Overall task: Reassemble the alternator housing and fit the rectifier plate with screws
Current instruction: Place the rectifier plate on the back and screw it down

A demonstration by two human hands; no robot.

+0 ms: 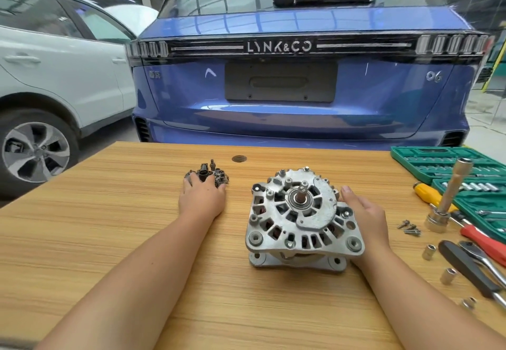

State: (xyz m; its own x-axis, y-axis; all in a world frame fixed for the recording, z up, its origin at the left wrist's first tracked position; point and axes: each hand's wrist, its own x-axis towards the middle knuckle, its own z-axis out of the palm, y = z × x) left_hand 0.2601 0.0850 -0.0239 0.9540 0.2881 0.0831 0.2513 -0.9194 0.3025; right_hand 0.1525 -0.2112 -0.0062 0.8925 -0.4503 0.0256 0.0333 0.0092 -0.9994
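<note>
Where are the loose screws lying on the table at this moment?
In the head view the loose screws lie on the right part of the wooden table, right of the right hand and just left of the upright socket tool.

**Bare arms, bare hands**

You have both forearms in view, entering from the bottom edge at about 7 and 5 o'clock, and both are uncovered along all that shows: any sleeve ends out of view. Your left hand wears no glove, and so far as its back shows, no ring or strap. Your right hand is just as plain, gloveless and with nothing at the wrist. Its thumbnail, near 12 o'clock on that hand, is short and unpainted. Neither arm carries a visible mark or band.
</note>
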